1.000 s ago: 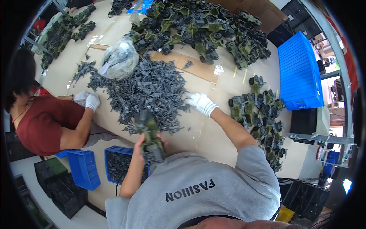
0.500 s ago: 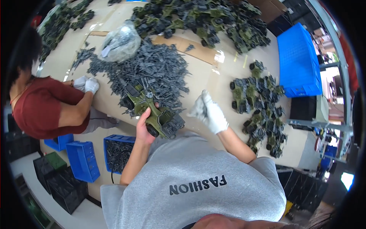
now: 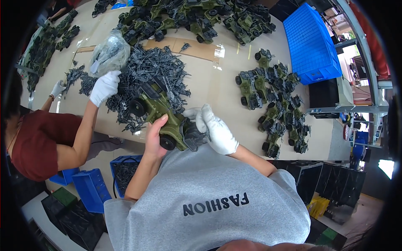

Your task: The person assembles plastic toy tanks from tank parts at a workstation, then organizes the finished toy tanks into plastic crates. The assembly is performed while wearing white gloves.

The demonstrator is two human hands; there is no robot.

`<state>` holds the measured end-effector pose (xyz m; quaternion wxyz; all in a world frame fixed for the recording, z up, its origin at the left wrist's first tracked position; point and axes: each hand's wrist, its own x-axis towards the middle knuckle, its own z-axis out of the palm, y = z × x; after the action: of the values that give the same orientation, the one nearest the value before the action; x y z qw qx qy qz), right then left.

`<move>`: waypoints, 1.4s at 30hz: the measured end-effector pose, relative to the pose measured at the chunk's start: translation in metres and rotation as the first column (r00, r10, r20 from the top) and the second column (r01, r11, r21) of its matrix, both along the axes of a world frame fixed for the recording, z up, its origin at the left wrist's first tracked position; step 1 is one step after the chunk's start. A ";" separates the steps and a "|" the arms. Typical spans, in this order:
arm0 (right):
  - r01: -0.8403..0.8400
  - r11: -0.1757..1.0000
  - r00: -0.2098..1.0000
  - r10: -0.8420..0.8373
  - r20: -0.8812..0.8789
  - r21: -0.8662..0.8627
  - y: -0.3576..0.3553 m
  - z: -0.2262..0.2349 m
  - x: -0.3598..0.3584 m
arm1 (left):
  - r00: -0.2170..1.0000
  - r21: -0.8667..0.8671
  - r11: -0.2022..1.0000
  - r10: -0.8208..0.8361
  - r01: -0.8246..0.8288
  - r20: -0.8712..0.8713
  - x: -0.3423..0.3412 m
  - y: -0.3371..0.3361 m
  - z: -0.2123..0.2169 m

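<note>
An olive-green toy army vehicle (image 3: 157,109) with black wheels lies tilted at the near edge of the beige table (image 3: 213,88). My left hand (image 3: 154,138), bare, grips its side by the wheel closest to me. My right hand (image 3: 217,131), in a white glove, is closed on the dark grey part at the end of the vehicle nearest my body. Just beyond the vehicle spreads a heap of small dark grey plastic parts (image 3: 155,71).
A co-worker in a red top sits at the left, one gloved hand (image 3: 104,85) by a clear bag of parts (image 3: 109,53). More green vehicles (image 3: 272,100) stand at the right and at the back (image 3: 197,16). A blue crate (image 3: 312,42) is far right; blue bins (image 3: 90,188) are on the floor.
My right hand left the grey heap and came back to the vehicle's near end. The vehicle rose from below the table edge onto it. The co-worker's hand moved toward the bag.
</note>
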<state>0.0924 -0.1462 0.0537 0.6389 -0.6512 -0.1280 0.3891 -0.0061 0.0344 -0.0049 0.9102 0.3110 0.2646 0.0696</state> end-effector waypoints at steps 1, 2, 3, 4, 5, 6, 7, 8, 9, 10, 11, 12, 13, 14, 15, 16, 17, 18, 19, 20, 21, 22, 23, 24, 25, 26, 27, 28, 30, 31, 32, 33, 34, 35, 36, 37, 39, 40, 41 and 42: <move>-0.023 0.997 0.999 0.024 0.021 -0.074 0.000 0.004 -0.002 | 1.000 -0.003 1.000 0.003 -0.003 -0.003 0.000 0.000 0.000; -0.026 0.997 0.999 0.028 0.020 -0.079 -0.003 -0.002 -0.005 | 1.000 -0.027 1.000 -0.006 0.005 -0.007 0.001 0.000 0.001; -0.036 0.997 0.979 0.023 0.205 0.062 -0.008 -0.014 -0.009 | 1.000 -0.050 0.999 -0.018 0.017 -0.013 0.002 -0.001 0.003; -0.072 0.978 0.925 -0.008 0.379 0.196 -0.011 -0.019 -0.012 | 1.000 -0.055 0.998 -0.018 0.017 -0.016 0.003 -0.003 0.007; -0.075 0.978 0.928 -0.002 0.372 0.192 -0.012 -0.020 -0.014 | 1.000 -0.034 0.999 -0.018 0.018 -0.010 0.003 -0.006 0.013; -0.077 0.970 0.919 -0.019 0.394 0.229 -0.013 -0.020 -0.013 | 1.000 -0.015 1.000 -0.024 0.024 0.000 0.005 -0.009 0.019; -0.080 0.961 0.909 -0.038 0.415 0.264 -0.015 -0.020 -0.010 | 1.000 -0.023 0.999 -0.026 0.026 -0.003 0.007 -0.011 0.028; -0.153 0.963 0.882 0.032 0.471 0.222 -0.017 -0.022 -0.002 | 1.000 0.011 1.000 -0.025 0.025 0.015 0.008 -0.014 0.037; -0.150 0.965 0.884 0.034 0.467 0.215 -0.018 -0.021 -0.003 | 0.999 0.045 0.999 -0.026 0.024 0.034 0.009 -0.016 0.042; -0.078 0.974 0.980 0.036 0.197 0.213 -0.018 -0.018 -0.005 | 0.999 0.036 0.999 -0.029 0.028 0.032 0.008 -0.018 0.044; -0.005 0.982 0.996 0.022 -0.087 0.191 -0.017 -0.010 -0.006 | 0.999 0.050 0.999 -0.019 0.017 0.030 0.005 -0.019 0.046; 0.033 0.964 0.972 0.031 -0.232 0.264 -0.017 -0.006 0.000 | 1.000 0.063 0.998 -0.005 0.003 0.027 0.002 -0.022 0.047; 0.037 0.966 0.972 0.025 -0.234 0.257 -0.016 0.005 -0.001 | 1.000 0.056 0.998 -0.009 0.007 0.026 -0.002 -0.024 0.049; 0.026 0.985 0.941 0.033 -0.337 0.169 -0.014 0.019 0.001 | 0.999 0.081 0.996 -0.027 0.024 0.033 -0.002 -0.023 0.053; 0.006 0.997 0.899 0.031 -0.437 0.083 -0.013 0.027 0.003 | 0.998 0.107 0.993 -0.045 0.041 0.039 -0.004 -0.025 0.055; 0.114 0.987 0.825 -0.032 -0.564 0.112 -0.013 0.023 -0.002 | 0.998 0.081 0.997 -0.011 0.007 0.054 -0.005 -0.028 0.054; 0.114 0.987 0.827 -0.029 -0.562 0.117 -0.010 0.026 -0.010 | 0.998 0.086 0.996 -0.011 0.006 0.058 -0.009 -0.026 0.051; 0.146 0.987 0.913 -0.108 -0.394 0.067 -0.009 0.032 -0.020 | 0.996 0.182 0.982 -0.058 0.044 0.074 -0.013 -0.025 0.046; 0.185 0.982 0.962 -0.176 -0.208 0.024 -0.008 0.035 -0.024 | 0.991 0.277 0.958 -0.106 0.079 0.086 -0.017 -0.025 0.043; 0.238 0.967 0.893 -0.184 -0.411 0.085 -0.013 0.012 -0.023 | 0.990 0.235 0.969 -0.102 0.077 0.095 -0.020 -0.026 0.046; 0.242 0.967 0.892 -0.187 -0.412 0.083 -0.018 0.000 -0.025 | 0.990 0.233 0.969 -0.105 0.081 0.093 -0.022 -0.027 0.046; 0.261 0.959 0.895 -0.197 -0.400 0.112 -0.022 -0.009 -0.028 | 0.985 0.305 0.946 -0.143 0.107 0.096 -0.024 -0.027 0.047; 0.275 0.951 0.900 -0.202 -0.386 0.144 -0.024 -0.016 -0.027 | 0.979 0.378 0.917 -0.176 0.127 0.099 -0.023 -0.027 0.047; 0.274 0.951 0.900 -0.200 -0.387 0.144 -0.026 -0.025 -0.028 | 0.982 0.388 0.915 -0.161 0.111 0.098 -0.024 -0.028 0.044; 0.262 0.947 0.925 -0.192 -0.329 0.184 -0.027 -0.032 -0.028 | 0.982 0.388 0.915 -0.160 0.111 0.097 -0.022 -0.028 0.043; 0.253 0.942 0.943 -0.189 -0.274 0.219 -0.029 -0.036 -0.032 | 0.977 0.400 0.909 -0.176 0.115 0.119 -0.022 -0.028 0.043; 0.257 0.942 0.940 -0.192 -0.282 0.217 -0.030 -0.037 -0.033 | 0.971 0.410 0.904 -0.194 0.120 0.142 -0.023 -0.027 0.042; 0.237 0.947 0.956 -0.187 -0.227 0.219 -0.030 -0.037 -0.032 | 0.943 0.610 0.786 -0.269 0.098 0.195 -0.026 -0.025 0.025; 0.224 0.950 0.967 -0.189 -0.172 0.216 -0.033 -0.036 -0.031 | 0.951 0.521 0.836 -0.279 0.172 0.135 -0.024 -0.024 0.027; 0.156 0.975 0.988 -0.150 -0.047 0.157 -0.034 -0.032 -0.031 | 0.953 0.424 0.875 -0.291 0.232 0.080 -0.022 -0.024 0.031; 0.090 0.992 0.992 -0.098 0.080 0.088 -0.034 -0.028 -0.026 | 0.976 0.192 0.962 -0.208 0.193 0.059 -0.012 -0.026 0.039; 0.097 0.992 0.991 -0.104 0.079 0.086 -0.033 -0.019 -0.019 | 0.982 0.212 0.961 -0.188 0.177 0.032 -0.007 -0.027 0.039; 0.099 0.982 0.942 -0.039 -0.334 0.163 -0.030 -0.004 -0.008 | 0.979 0.261 0.946 -0.202 0.190 0.019 -0.010 -0.027 0.037; 0.136 0.963 0.730 0.060 -0.680 0.232 -0.031 0.011 -0.002 | 0.976 0.308 0.929 -0.219 0.206 0.008 -0.015 -0.031 0.036; 0.175 0.985 0.854 -0.148 -0.500 0.007 -0.025 0.020 -0.009 | 0.974 0.303 0.929 -0.228 0.215 0.009 -0.017 -0.034 0.037; 0.182 0.983 0.852 -0.157 -0.499 0.001 -0.028 0.009 -0.013 | 0.974 0.368 0.910 -0.223 0.192 0.046 -0.019 -0.037 0.038; 0.195 0.972 0.945 -0.150 -0.290 0.133 -0.043 -0.030 -0.020 | 0.951 0.621 0.770 -0.283 0.149 0.123 -0.021 -0.037 0.044; 0.097 0.971 0.968 -0.041 -0.248 0.218 -0.053 -0.042 -0.022 | 0.946 0.627 0.765 -0.296 0.149 0.136 -0.024 -0.034 0.043; 0.103 0.971 0.967 -0.046 -0.252 0.216 -0.056 -0.050 -0.024 | 0.940 0.633 0.760 -0.307 0.151 0.145 -0.027 -0.034 0.043; 0.060 0.983 0.972 -0.017 -0.236 0.175 -0.058 -0.057 -0.025 | 0.940 0.631 0.760 -0.311 0.157 0.141 -0.030 -0.034 0.042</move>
<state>0.0671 -0.2042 -0.0030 0.7134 -0.5424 -0.0741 0.4374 -0.0357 0.0007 0.0374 0.7868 0.6082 0.0759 0.0727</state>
